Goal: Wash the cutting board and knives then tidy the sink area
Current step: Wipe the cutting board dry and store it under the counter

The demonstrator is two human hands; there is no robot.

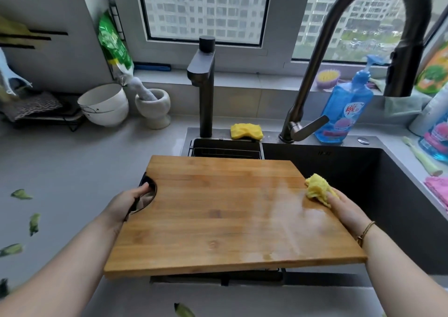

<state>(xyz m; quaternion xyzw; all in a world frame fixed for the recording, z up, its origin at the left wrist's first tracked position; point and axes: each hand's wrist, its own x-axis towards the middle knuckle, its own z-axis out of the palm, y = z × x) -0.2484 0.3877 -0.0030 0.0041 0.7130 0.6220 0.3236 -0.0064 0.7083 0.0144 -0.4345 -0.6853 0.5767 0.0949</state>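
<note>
Wooden cutting board (218, 210), centre of frame, aslant over the left part of the dark sink (363, 171) — wet sheen on its right half, oval handle hole at left edge — yellow cloth (317, 190) bunched on its right edge.

Warm wood is shown on the cutting board (218, 215), laid in smooth strips, with a wet sheen toward its right edge. There, a fluffy yellow cloth (316, 189) is seen. Behind the cutting board, brushed dark metal is displayed by the faucet (312, 74). To its right, the sink (388, 183) is finished matt black. To its left, the grey table (72, 166) is seen smooth and matt.
</note>
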